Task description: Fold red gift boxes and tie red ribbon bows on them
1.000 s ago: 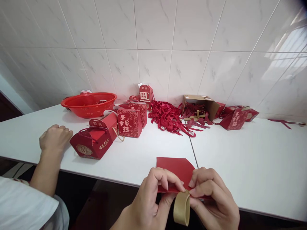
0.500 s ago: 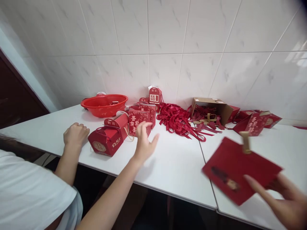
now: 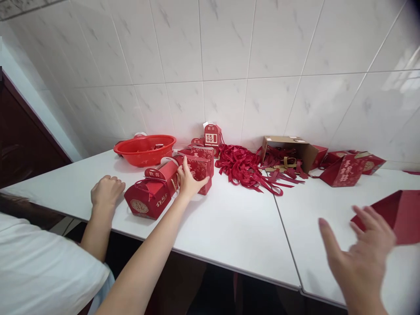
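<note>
My left hand [image 3: 190, 180] reaches across a patterned red box [image 3: 201, 170] in the middle group, its thumb near the right edge and its fingers at the left. Part of the box is covered by the hand. Beside it stands a red gift box with a handle and cord [image 3: 147, 199]. My right hand [image 3: 364, 251] is raised over the right side, fingers spread and nothing in them. Just beyond it lies a plain-sided red box [image 3: 408, 216], cut off by the frame's edge.
Another person's fist [image 3: 107, 190] rests at the left. Behind are a red basin [image 3: 144, 151], a small upright box [image 3: 212, 139], a heap of red ribbons [image 3: 239, 168], a cardboard box with ribbon pieces [image 3: 310, 155], and more red boxes [image 3: 348, 170]. A seam divides the white tabletop [image 3: 229, 232].
My right hand has let go of the red piece, which now lies farther right. My left hand has moved onto the patterned box, which sits slightly farther right. The view has shifted a little.
</note>
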{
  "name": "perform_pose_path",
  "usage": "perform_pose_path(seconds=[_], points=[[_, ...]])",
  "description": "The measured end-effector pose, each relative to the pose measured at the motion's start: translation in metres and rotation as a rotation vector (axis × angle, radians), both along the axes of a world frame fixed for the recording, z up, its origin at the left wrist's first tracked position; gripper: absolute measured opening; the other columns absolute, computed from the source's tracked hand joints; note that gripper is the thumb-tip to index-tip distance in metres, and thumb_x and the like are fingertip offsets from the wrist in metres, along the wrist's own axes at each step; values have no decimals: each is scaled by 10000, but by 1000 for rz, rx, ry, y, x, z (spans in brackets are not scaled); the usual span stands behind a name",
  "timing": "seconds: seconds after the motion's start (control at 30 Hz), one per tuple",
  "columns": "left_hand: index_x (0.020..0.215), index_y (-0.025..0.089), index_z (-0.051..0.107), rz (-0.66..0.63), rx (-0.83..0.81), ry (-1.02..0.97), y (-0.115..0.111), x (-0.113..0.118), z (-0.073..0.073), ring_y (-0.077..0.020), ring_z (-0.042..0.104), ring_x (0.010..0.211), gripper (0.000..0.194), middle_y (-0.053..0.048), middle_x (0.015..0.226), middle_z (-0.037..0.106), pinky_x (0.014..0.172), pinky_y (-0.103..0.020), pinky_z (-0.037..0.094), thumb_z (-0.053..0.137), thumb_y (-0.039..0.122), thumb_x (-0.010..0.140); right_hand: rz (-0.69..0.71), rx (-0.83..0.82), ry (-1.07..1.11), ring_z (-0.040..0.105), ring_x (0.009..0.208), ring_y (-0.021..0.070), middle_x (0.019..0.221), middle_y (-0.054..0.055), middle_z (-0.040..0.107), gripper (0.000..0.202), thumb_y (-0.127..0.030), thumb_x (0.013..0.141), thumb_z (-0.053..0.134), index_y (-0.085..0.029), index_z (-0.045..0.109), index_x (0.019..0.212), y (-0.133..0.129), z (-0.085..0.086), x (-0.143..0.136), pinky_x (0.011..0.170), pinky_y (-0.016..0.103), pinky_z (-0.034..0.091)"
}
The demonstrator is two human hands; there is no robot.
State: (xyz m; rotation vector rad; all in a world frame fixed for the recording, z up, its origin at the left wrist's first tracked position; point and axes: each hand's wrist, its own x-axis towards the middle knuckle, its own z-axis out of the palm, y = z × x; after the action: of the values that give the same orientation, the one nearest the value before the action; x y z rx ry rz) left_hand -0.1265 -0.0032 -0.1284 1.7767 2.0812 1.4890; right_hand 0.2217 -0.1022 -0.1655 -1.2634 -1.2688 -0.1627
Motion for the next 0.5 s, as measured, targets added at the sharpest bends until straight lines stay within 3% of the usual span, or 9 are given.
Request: perform_pose_path(seconds=[0.1,0.27,0.33,0.4,0.5], points=[[1457,259,178,-176,-16,-4,-22,25,-5,-349,338,1337,1082,-159,1391,334,1076,-492,338,830,365,600,187,-77,11,443,1248,354,1353,184,436,647,-428,806,625,-186,410,1366,-3,9,-39,942,566,448],[1491,312,16,-440,-27,-37,-88,79,-23,-385,242,1375,1226,-169,1434,237,1077,-591,278,817,490,580,642,-214,29,482,1255,286,1397,136,456,719,-349,836,625,-271,252,1445,-4,14,-82,1003,504,437],[1487,337,22,-577,-49,-62,-109,90,-28,-391,169,1404,1199,-160,1498,150,1081,-596,271,816,470,599,776,-212,55,578,1147,246,1277,121,568,591,-279,884,559,-267,304,1418,-6,15,-88,930,422,506],[1475,359,71,-618,26,-143,-119,91,-30,-362,145,1420,1041,-134,1524,146,1097,-581,254,765,408,700,846,-177,62,648,1006,206,1124,93,651,391,-205,917,485,-258,449,1303,-9,16,-88,822,329,551],[1454,373,113,-661,176,-355,-116,82,-26,-287,347,1355,737,-120,1477,311,1050,-506,366,567,266,885,890,-110,-4,676,890,161,1010,58,693,282,-119,909,463,-256,564,1134,-10,17,-83,746,244,554]])
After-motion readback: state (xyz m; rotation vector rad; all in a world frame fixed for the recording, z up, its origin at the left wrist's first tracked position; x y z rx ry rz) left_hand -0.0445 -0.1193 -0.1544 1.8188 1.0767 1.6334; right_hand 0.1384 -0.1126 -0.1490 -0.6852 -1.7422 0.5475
